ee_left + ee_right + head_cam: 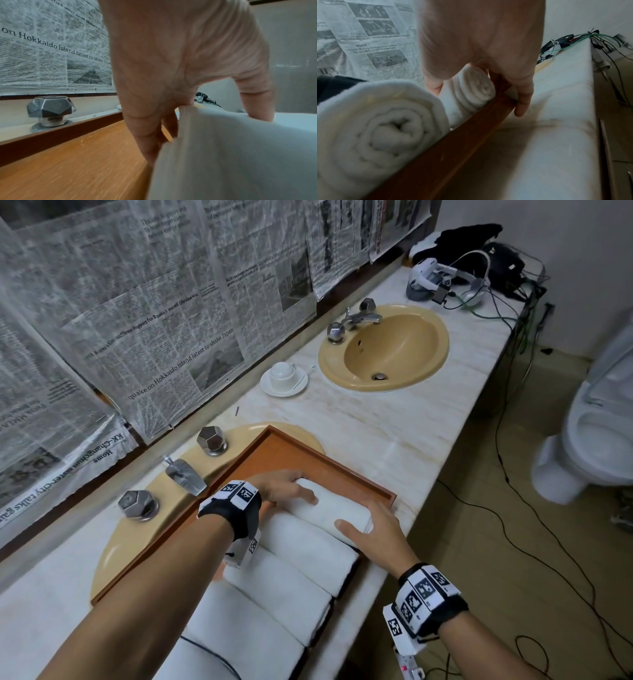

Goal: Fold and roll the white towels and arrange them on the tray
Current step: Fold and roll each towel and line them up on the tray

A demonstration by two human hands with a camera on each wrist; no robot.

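A wooden tray (342,468) lies over the near sink on the marble counter. Several rolled white towels (294,573) lie side by side in its near part. The farthest rolled towel (330,510) lies across the tray, and both hands hold it. My left hand (286,484) grips its left end, fingers down behind the roll and thumb on top (171,67). My right hand (371,530) cups its right end (474,89), thumb on the cloth, fingers reaching over the tray rim (453,148). The far part of the tray floor (68,162) is bare.
Faceted metal tap knobs (212,441) and a spout (186,475) stand just left of the tray. Farther along are a cup on a saucer (283,378), a second sink (383,347), and a headset with cables (445,278). The counter edge drops off at right, beside a toilet (589,419).
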